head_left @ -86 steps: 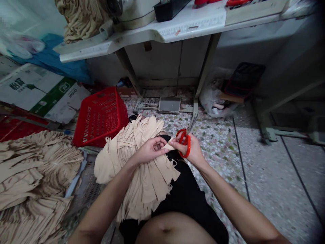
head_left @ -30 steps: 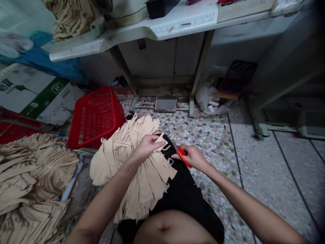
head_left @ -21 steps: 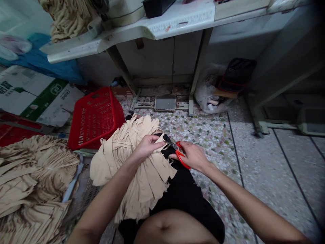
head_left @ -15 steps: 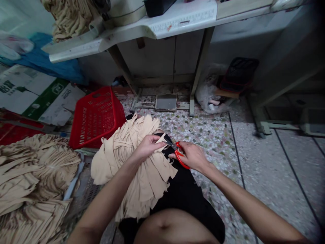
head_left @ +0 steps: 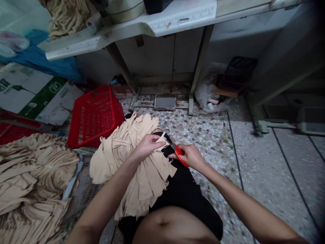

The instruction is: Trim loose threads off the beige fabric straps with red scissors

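A bundle of beige fabric pieces (head_left: 144, 176) is draped over my lap on black shorts (head_left: 182, 189). My left hand (head_left: 148, 146) pinches the end of one beige fabric piece (head_left: 160, 140) between thumb and fingers, lifted above the bundle. Red-handled scissors (head_left: 179, 154) are in my right hand (head_left: 191, 156), fingers wrapped round the handles. Their blades point up and left, right beside the pinched fabric end, and the handles are squeezed close together. Whether the blade tips touch the cloth I cannot tell.
A large pile of beige fabric pieces (head_left: 33, 176) lies at left. Behind it stand a red plastic basket (head_left: 95, 117) and a white-green carton (head_left: 38, 95). A sewing table (head_left: 185, 22) spans the top, with a foot pedal (head_left: 165, 101) below. A plastic bag (head_left: 207, 96) sits right of it.
The scissor handles have come together, closing the blades beside the fabric end. My left hand keeps its pinch in nearly the same place. The view has shifted slightly.
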`<state>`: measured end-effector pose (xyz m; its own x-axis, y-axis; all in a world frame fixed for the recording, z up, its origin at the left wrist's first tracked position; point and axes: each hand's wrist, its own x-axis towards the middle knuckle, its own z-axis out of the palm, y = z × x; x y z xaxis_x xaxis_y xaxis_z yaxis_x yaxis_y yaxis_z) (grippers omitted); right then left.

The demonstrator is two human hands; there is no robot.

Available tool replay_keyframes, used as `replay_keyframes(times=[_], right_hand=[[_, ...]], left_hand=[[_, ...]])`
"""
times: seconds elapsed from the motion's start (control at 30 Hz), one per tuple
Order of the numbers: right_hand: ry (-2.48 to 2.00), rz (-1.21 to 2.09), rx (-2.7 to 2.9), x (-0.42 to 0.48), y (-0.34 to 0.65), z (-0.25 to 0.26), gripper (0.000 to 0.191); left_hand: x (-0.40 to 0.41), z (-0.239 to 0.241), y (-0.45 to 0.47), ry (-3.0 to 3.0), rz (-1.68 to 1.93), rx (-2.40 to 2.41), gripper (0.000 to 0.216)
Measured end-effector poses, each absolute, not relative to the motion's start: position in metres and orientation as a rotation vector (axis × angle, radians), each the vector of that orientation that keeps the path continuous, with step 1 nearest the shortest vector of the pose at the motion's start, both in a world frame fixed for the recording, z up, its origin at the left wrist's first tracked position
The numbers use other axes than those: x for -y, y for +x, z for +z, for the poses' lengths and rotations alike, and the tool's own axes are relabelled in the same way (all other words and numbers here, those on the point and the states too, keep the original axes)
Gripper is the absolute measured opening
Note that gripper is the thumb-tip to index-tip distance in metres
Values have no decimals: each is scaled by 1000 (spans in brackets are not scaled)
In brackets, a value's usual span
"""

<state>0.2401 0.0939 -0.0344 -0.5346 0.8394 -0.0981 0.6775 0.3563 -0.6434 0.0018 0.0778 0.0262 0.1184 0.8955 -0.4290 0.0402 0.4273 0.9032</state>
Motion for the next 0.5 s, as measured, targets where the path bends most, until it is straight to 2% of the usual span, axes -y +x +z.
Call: replay_keyframes(times=[0.33, 0.5], right_hand=[[-1279, 1053, 2395, -96, 237, -22, 47], [-1283, 1087, 2320, -97, 236, -31, 55]], left_hand=[[-79, 30, 7, 1110, 722, -1294, 37], [-79, 32, 8, 1124, 706, -1306, 35]])
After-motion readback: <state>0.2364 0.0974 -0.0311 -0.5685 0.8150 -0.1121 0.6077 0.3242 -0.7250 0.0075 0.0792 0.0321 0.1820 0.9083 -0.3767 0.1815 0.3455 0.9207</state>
